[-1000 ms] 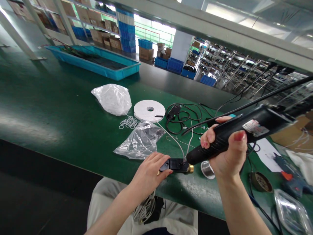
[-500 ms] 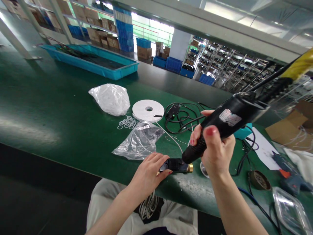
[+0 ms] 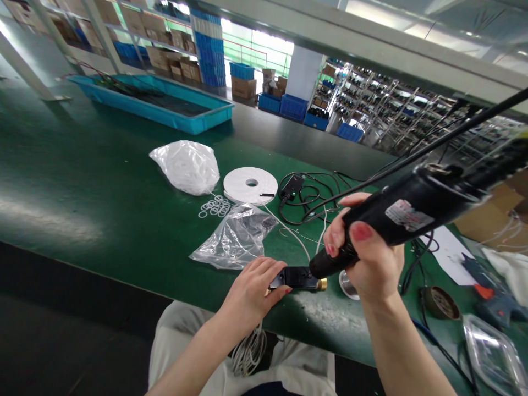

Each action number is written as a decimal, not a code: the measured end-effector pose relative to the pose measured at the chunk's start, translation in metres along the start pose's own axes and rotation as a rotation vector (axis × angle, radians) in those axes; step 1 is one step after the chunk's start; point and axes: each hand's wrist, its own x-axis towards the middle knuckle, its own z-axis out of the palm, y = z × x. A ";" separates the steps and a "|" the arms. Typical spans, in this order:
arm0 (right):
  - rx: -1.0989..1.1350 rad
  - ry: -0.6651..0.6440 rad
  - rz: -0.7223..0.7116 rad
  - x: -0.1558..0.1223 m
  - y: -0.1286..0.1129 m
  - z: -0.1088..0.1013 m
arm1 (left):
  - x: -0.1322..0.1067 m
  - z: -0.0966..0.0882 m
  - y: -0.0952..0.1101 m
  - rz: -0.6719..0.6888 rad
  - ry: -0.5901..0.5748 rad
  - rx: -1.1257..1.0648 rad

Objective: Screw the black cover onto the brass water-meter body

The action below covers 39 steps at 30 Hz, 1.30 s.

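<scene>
My left hand [image 3: 258,286] is closed around the left end of a small black device [image 3: 300,278] with a brass fitting [image 3: 322,284] at its right end, and keeps it on the green bench. In my right hand [image 3: 373,258] is a black electric screwdriver [image 3: 396,206], tilted with its nose down to the left. Its nose meets the device's top near the brass end; the bit and any screw are hidden. A thin white cable runs from beside the nose up towards a white reel [image 3: 250,185]. A round silvery part [image 3: 348,286] sits partly behind my right hand.
A clear plastic bag [image 3: 235,236], small white rings [image 3: 214,206] and a filled white bag [image 3: 185,168] lie left of the reel. Black cables with an adapter [image 3: 292,187] lie behind. A blue tray [image 3: 198,124] stands far left; a hot-glue gun [image 3: 495,291] and clear plastic box [image 3: 495,352] lie right.
The screwdriver's rear end has swung right and down, and my right hand has shifted slightly right with it. My left hand and the device have stayed nearly still.
</scene>
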 end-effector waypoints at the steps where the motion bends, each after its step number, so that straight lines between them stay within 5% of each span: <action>1: -0.035 0.012 -0.010 0.000 0.002 -0.001 | 0.000 0.000 -0.001 0.006 0.006 -0.004; 16: -0.092 0.008 0.026 0.008 0.010 0.001 | 0.003 0.002 -0.003 0.042 0.036 -0.012; 21: -0.077 -0.089 0.031 0.008 0.012 -0.007 | 0.004 0.001 -0.001 0.023 0.034 -0.016; 30: -0.076 -0.025 0.069 0.008 0.008 -0.002 | 0.004 -0.003 0.009 -0.013 -0.013 0.043; 39: 0.141 -0.119 0.084 0.008 -0.001 -0.010 | 0.025 0.005 0.023 0.009 -0.130 0.167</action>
